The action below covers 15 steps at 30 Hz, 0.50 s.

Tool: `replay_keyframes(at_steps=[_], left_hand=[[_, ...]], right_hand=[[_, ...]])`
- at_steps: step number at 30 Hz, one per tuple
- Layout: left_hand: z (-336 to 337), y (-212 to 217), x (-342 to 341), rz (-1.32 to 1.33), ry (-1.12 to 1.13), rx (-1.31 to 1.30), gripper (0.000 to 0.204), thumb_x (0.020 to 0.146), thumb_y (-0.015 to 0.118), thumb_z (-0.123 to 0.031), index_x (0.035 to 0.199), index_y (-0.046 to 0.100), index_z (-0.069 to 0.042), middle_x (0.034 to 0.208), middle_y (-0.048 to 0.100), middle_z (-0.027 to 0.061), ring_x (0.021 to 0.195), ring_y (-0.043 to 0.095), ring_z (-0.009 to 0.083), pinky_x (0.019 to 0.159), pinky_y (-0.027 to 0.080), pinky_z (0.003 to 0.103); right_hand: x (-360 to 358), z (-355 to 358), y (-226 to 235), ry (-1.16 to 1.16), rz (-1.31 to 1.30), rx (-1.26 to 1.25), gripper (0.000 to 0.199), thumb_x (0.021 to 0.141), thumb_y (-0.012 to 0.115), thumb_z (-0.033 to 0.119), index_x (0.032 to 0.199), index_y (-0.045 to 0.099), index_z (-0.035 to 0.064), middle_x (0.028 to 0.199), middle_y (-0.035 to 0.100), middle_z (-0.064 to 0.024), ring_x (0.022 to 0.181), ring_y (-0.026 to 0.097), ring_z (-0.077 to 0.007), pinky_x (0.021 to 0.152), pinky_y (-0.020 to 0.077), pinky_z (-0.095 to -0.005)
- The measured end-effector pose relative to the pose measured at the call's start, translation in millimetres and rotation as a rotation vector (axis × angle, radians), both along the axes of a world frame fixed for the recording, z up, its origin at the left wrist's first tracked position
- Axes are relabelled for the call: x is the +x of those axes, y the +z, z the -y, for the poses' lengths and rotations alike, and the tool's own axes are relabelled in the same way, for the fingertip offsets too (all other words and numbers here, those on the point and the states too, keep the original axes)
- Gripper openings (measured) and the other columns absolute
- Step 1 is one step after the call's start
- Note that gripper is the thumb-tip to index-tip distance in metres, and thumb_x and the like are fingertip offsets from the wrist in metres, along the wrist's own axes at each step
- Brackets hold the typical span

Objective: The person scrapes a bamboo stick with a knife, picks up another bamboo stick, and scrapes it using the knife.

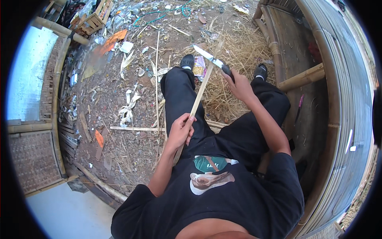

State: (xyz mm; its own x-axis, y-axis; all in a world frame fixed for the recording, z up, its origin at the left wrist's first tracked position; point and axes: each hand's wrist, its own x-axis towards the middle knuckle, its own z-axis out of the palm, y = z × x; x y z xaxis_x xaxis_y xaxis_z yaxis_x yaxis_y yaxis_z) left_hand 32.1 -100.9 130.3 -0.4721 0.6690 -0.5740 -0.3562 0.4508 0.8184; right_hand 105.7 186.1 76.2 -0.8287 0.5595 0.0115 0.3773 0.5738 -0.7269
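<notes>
A long, pale strip of bamboo slants up and away from my lap between my legs. My left hand is closed round its lower part, over my left thigh. In my right hand is a knife with a dark handle and a bright blade. The blade points to the far left and crosses the strip near its far end. It looks to be against the strip, though the exact contact is too small to make out.
Straw shavings lie between and beyond my feet. Litter and thin sticks cover the ground at left, with a wooden crate far left. A bamboo bench runs along my right, a pink-handled tool on it. Woven panels stand at left.
</notes>
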Motion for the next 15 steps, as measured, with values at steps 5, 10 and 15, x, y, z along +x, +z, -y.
replay_keyframes(at_steps=[5,10,15], left_hand=[[7,-31,13,-0.458,0.109,0.050,0.026,0.103,0.049,-0.024,0.091,0.053,-0.002,0.051,0.040,-0.0045,0.042,0.036,0.0017,0.039,0.027,0.021],[3,-40,18,-0.516,0.129,-0.016,0.027,0.100,0.053,-0.021,0.085,0.056,0.002,0.052,0.046,0.0003,0.045,0.039,0.0045,0.043,0.029,0.025],[-2,-43,21,-0.613,0.174,0.018,0.024,0.096,0.059,-0.017,0.086,0.062,0.004,0.053,0.053,0.0071,0.045,0.046,0.0082,0.045,0.035,0.028]], right_hand=[[9,13,-6,0.163,-0.058,0.200,0.034,0.099,0.049,0.035,0.094,0.045,0.0016,0.067,0.060,-0.0222,0.063,0.060,-0.0445,0.057,0.0461,-0.0535],[21,33,-17,0.391,0.062,0.346,0.035,0.098,0.051,0.038,0.092,0.046,0.0038,0.066,0.061,-0.0169,0.054,0.062,-0.0373,0.048,0.0483,-0.0475],[33,39,-22,0.595,-0.007,0.392,0.036,0.095,0.056,0.037,0.087,0.046,0.0034,0.064,0.060,-0.0149,0.053,0.062,-0.0345,0.046,0.0485,-0.0444]])
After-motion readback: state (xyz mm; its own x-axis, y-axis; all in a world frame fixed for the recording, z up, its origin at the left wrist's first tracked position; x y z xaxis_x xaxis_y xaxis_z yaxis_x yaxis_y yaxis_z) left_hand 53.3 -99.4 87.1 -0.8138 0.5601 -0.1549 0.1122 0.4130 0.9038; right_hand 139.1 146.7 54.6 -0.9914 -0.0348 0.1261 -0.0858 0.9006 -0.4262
